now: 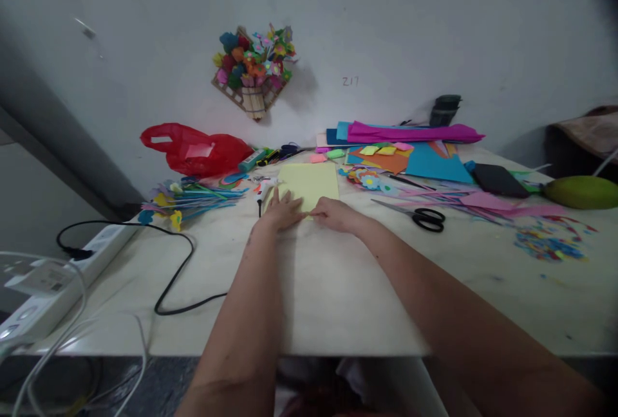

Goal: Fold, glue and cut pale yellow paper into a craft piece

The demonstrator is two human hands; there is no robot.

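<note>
A pale yellow sheet (311, 182) lies flat on the table in front of me. My left hand (284, 211) rests on its lower left part with the fingers spread. At the sheet's near edge, my right hand (333, 213) is closed, its fingertips pinching or pressing the paper's edge close to my left thumb. Just left of the sheet is a white glue gun (263, 190) with a black cord. Black-handled scissors (427, 219) lie to the right of my right hand, blades pointing left.
Paper flowers on stems (193, 198) and a red bag (193, 150) are at the left. Colored sheets (434, 163), paper strips and scraps (550, 240) spread over the right. A power strip (72, 275) and loose cables run along the left edge.
</note>
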